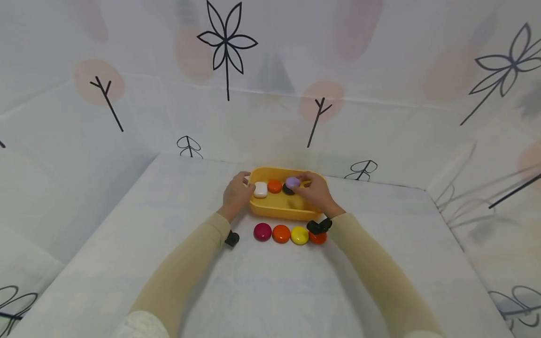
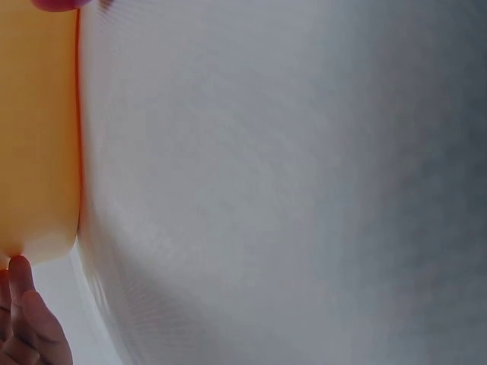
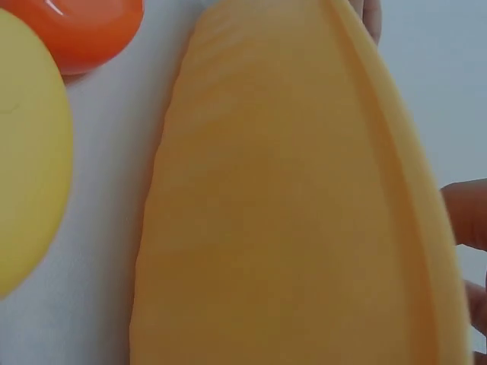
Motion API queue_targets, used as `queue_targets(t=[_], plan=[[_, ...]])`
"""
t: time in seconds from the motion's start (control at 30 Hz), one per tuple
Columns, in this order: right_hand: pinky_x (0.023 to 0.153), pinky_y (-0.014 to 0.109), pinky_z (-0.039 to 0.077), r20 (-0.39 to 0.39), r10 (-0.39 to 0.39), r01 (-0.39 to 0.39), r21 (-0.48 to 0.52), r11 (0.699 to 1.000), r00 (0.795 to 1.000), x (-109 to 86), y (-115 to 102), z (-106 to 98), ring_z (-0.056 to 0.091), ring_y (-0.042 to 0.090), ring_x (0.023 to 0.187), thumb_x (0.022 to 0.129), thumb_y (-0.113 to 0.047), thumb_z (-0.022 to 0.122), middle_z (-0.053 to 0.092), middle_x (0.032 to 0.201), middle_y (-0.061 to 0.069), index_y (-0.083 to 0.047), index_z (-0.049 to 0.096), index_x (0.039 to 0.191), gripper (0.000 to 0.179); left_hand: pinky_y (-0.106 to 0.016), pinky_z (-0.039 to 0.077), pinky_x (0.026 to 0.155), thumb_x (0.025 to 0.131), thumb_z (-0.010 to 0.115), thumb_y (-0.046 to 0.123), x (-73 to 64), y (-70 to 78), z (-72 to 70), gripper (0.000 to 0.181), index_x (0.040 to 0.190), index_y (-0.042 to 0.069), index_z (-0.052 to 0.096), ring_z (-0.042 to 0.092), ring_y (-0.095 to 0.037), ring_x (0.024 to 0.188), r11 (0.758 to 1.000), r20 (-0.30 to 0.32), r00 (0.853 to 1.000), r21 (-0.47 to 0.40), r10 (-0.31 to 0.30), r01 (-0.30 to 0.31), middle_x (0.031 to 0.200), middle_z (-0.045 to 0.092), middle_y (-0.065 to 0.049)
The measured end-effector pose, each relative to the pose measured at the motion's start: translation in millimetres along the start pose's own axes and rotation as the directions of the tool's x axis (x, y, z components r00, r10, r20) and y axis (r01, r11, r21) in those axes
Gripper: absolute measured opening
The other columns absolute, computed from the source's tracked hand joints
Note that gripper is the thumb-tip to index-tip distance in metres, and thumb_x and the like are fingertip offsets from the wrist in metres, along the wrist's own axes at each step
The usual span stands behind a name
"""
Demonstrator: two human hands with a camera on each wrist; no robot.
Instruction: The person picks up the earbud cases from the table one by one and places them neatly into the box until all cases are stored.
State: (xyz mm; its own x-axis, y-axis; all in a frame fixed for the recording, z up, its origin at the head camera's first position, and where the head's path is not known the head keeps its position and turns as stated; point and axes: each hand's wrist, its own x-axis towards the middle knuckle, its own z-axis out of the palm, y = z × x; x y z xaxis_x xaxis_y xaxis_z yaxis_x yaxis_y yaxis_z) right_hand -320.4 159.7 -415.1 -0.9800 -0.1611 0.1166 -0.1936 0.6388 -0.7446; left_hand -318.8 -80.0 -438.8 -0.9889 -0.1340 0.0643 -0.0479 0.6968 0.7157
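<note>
A yellow tray [image 1: 281,213] stands on the white-covered table. My left hand [image 1: 236,193] holds its left end, thumb at the rim; in the left wrist view, fingers [image 2: 46,327] touch the tray's wall. Over the right part of the tray, my right hand [image 1: 316,191] pinches a lilac round disc [image 1: 292,182] between thumb and fingers. Just under that disc is a dark round disc [image 1: 288,189], partly covered by it. Beside it in the tray lie an orange disc [image 1: 274,186] and a white rounded-square piece [image 1: 260,189].
In front of the tray, a row holds a dark red disc [image 1: 262,232], an orange-red disc [image 1: 281,234], a yellow disc [image 1: 299,235] and another orange disc [image 1: 318,238], partly behind the right wrist's black camera [image 1: 320,226]. A patterned cloth [image 1: 270,117] hangs behind the table.
</note>
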Motion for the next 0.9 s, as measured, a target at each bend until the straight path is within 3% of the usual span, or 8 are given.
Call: queue_targets(t=[0.33,0.9], plan=[[0.084,0.036,0.045,-0.018,0.081,-0.082,-0.040,0.996,0.997,11.1,6.6,9.4,0.051,0.022,0.097,0.073,-0.039,0.065,0.055,0.110,0.003,-0.017,0.057,0.109,0.043,-0.027,0.042,0.062,0.079,0.050,0.029,1.4,-0.5,0.3,0.046,0.123,0.021,0.045,0.050,-0.017,0.075,1.000,0.004,1.000,-0.004,-0.009,0.009,0.096,0.053,0.000],[0.084,0.034,0.044,0.029,0.195,-0.193,-0.045,0.980,0.980,23.5,9.6,15.8,0.048,0.021,0.095,0.072,-0.035,0.068,0.054,0.108,0.004,-0.020,0.054,0.110,0.043,-0.026,0.042,0.061,0.079,0.050,0.030,3.2,-1.7,0.9,0.046,0.123,0.021,0.045,0.050,-0.017,0.075,1.000,0.004,1.000,0.004,0.004,-0.004,0.094,0.052,0.001]])
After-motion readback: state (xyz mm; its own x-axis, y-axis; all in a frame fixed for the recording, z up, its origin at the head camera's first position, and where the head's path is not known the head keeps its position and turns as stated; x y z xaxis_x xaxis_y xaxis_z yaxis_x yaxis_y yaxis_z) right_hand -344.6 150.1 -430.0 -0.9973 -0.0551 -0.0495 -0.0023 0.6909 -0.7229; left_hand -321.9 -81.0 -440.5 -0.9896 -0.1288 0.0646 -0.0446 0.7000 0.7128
